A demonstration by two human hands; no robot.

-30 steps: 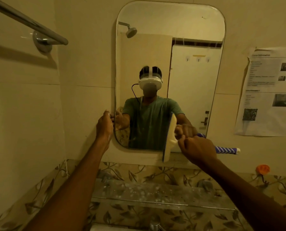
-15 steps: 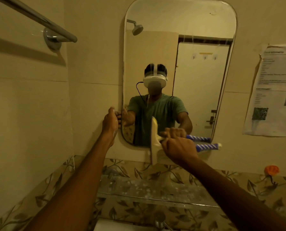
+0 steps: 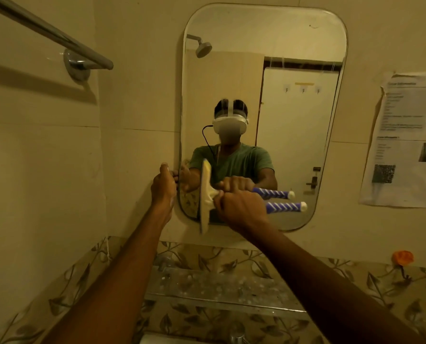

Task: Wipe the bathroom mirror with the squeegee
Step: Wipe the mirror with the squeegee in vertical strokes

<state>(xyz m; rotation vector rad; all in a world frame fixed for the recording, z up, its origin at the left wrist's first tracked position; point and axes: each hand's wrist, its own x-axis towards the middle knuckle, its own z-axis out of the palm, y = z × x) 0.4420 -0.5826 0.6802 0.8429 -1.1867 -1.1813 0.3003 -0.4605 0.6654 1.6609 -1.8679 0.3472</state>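
My right hand (image 3: 241,207) fists the squeegee (image 3: 207,194) handle, blade upright on the mirror (image 3: 264,45) at its lower left. My left hand (image 3: 163,187) curls on the mirror's left edge.

The scene is seen from a single wide-angle head-worn camera, aimed forward and slightly down at close range toward the mirror (image 3: 264,70) filling the upper centre of the frame, with the towel bar (image 3: 45,33) at upper left and both forearms entering from the bottom edge.
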